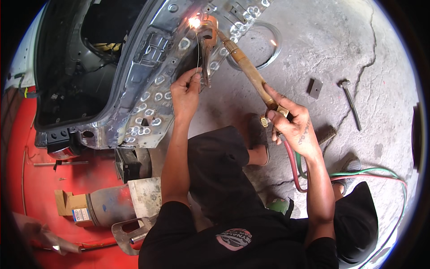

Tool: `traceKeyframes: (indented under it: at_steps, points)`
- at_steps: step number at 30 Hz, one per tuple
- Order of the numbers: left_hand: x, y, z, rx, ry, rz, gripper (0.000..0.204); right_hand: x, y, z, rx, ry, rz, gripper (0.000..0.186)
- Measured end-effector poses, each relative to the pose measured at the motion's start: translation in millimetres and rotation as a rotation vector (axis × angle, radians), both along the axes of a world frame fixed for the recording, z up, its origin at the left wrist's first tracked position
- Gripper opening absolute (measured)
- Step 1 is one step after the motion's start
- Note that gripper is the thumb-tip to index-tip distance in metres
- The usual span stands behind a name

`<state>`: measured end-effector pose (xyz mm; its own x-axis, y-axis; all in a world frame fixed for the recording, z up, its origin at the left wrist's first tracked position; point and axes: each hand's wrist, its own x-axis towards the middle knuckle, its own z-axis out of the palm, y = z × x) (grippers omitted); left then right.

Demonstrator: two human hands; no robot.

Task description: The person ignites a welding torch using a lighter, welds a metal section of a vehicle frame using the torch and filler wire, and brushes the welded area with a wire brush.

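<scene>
From my end this looks like mid-weld: left hand [186,92] pinching the thin rod [199,51] near-vertical, right hand [291,121] fingers curled round the torch [251,69], upper centre, long axis slanting, nozzle toward upper left; next calls for steady rod feed at the glow [194,22], I reckon

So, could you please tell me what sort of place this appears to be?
Most likely a car body repair workshop: there is a bare-metal vehicle body panel dotted with bright rings, a brass torch on red and green hoses, and a hammer on the cracked concrete floor.
</scene>
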<state>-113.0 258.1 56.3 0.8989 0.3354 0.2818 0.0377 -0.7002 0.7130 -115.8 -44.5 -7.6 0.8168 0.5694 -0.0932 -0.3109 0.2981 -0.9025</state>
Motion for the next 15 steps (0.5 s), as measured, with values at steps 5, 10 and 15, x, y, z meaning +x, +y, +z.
traceKeyframes:
  at_steps: [5,10,15]
  points:
    - [0.0,1.8,-0.3,0.017,0.002,0.0,0.02,1.1,-1.3,2.1,-0.005,0.013,0.013,0.057]
    - [0.5,2.1,-1.4,0.017,0.001,0.004,0.02,1.1,-1.1,2.1,-0.014,0.007,0.019,0.057]
    - [0.2,2.0,0.2,0.047,0.003,-0.005,0.021,0.8,-0.7,1.8,-0.011,0.001,0.015,0.057]
